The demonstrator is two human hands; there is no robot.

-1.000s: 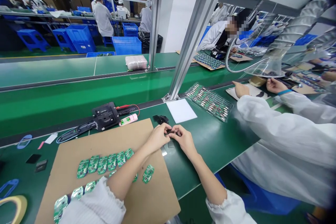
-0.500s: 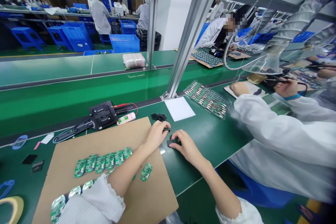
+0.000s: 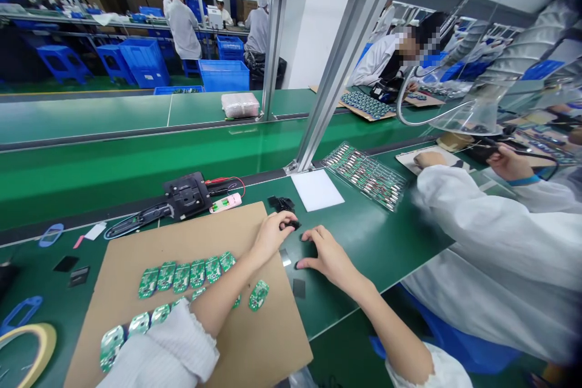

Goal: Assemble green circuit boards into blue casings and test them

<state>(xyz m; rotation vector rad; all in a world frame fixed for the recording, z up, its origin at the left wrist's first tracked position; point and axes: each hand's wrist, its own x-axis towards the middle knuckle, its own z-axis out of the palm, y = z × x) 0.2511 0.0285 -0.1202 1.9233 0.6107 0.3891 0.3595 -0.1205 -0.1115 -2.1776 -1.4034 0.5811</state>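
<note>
My left hand [image 3: 274,234] is pinched around small black flat pieces [image 3: 291,225], just past the right edge of the cardboard sheet [image 3: 227,218]. To its right, my right hand [image 3: 328,256] has thumb and fingers spread with nothing between them; dark coverings show on its fingertips. On the green table below that hand lies a dark thin square piece [image 3: 299,288]. A small shiny rectangle [image 3: 285,257] sits by the cardboard's edge. Behind my left hand is a loose pile of black pieces [image 3: 280,203]. Green circuit boards [image 3: 197,273] lie in rows on the cardboard, partly hidden by my left arm.
A white sheet [image 3: 317,190] and a clear tray of boards [image 3: 368,176] lie near a metal post [image 3: 327,85]. A black fixture [image 3: 187,195] with red wire stands behind the cardboard. Yellow tape [image 3: 45,339] is at the left. A co-worker's sleeve [image 3: 482,212] reaches in from the right.
My right hand has let go of a dark piece and its fingers have spread; a dark square now lies nearer on the table. My left hand keeps its black pieces. The view has shifted slightly.
</note>
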